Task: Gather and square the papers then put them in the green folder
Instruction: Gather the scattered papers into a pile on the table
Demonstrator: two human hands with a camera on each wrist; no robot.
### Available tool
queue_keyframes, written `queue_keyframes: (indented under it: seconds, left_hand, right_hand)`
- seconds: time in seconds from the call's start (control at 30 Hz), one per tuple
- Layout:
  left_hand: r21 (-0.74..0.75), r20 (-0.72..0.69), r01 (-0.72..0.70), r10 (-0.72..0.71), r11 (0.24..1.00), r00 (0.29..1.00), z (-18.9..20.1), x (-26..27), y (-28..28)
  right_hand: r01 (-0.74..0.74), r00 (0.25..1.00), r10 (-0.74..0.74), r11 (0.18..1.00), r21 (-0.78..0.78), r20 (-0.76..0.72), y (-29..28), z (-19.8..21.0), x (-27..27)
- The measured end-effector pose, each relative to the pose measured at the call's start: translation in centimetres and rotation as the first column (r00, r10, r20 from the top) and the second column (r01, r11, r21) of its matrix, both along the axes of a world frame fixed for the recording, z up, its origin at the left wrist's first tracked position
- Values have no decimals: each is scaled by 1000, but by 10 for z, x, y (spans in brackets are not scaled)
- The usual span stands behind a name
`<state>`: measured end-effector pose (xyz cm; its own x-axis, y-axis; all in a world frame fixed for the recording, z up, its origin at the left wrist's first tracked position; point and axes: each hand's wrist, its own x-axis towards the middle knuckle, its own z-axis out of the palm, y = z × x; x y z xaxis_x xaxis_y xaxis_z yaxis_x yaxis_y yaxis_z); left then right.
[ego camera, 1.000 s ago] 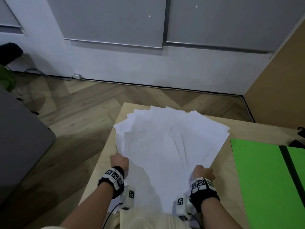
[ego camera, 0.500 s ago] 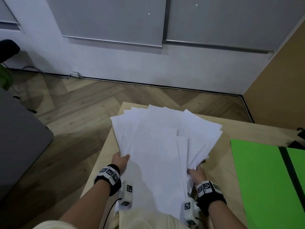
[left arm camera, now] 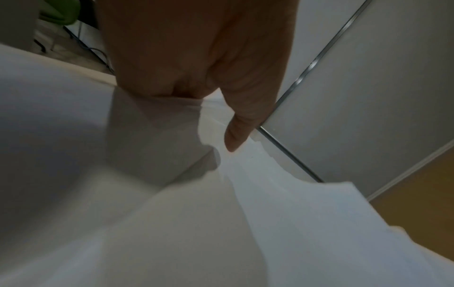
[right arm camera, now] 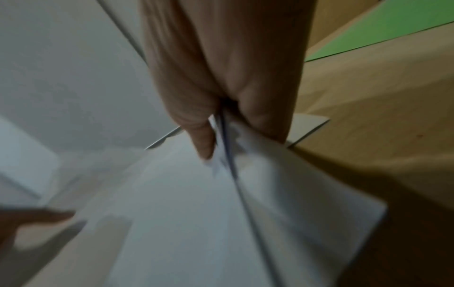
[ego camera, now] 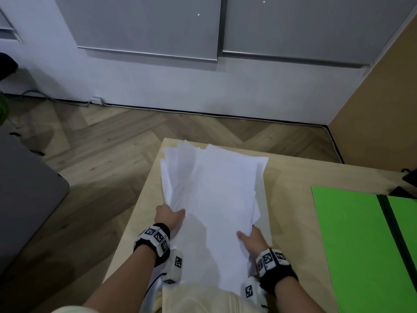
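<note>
My left hand point(ego camera: 169, 216) and right hand point(ego camera: 252, 241) pinch opposite near edges of the loose white paper sheets point(ego camera: 214, 190), lifting them to converge; the flat green folder point(ego camera: 352, 240) lies open at right.

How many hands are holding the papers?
2. The left hand holds the left side of the papers, and the right hand pinches their right side. Some fingers are hidden under the sheets.

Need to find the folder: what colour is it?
Bright green folder, with a dark strip down its middle; it shows best in the head view.
</note>
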<state>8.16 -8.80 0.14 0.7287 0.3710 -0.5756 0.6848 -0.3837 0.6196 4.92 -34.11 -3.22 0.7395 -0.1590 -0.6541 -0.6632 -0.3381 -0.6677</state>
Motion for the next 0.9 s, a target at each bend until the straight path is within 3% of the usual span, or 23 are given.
queue_keyframes:
  seconds: [0.07,0.13,0.17,0.27,0.33,0.43,0.5,0.6,0.7,0.8,0.9]
  left_hand:
    - [-155,22,-79,83,985,996,-2,1,4]
    - [-226,22,-110,118,968,993,-5,-2,15]
    - [-237,26,-95,104,967,994,-6,-4,20]
    - [-283,54,-29,46,959,997,-8,-12,29]
    - [-277,63,34,-18,960,998,-8,-13,29]
    - [-222,87,123,-106,967,991,-3,-11,32]
    - [-282,108,133,-107,950,988,-2,-11,37]
    - [-395,102,139,-107,908,989,-3,-13,54]
    - [-473,39,156,-156,867,987,-5,-10,69]
    - [-426,5,175,-191,888,982,-5,-8,60]
    - [-310,28,131,-128,942,991,-4,-10,38]
  right_hand:
    - [-161,983,163,987,23,-83,7,-2,-4]
    - [-237,965,232,971,-31,-120,-2,-5,-5]
    - [-198,977,191,978,-71,-95,-8,-4,-3]
    - [137,983,-110,972,-189,145,-33,1,5]
    - [205,973,-170,948,-242,159,-48,5,10]
    - [212,975,-194,957,-196,107,-56,15,14]
    - [211,974,-198,970,-121,112,-61,21,17]
    - [220,966,-230,971,96,121,-62,31,19]
    - [175,981,-192,939,296,29,-51,41,15]
    - [48,997,-28,959,278,-76,-33,30,9]
    - [37,997,-19,969,245,-77,-13,22,6]
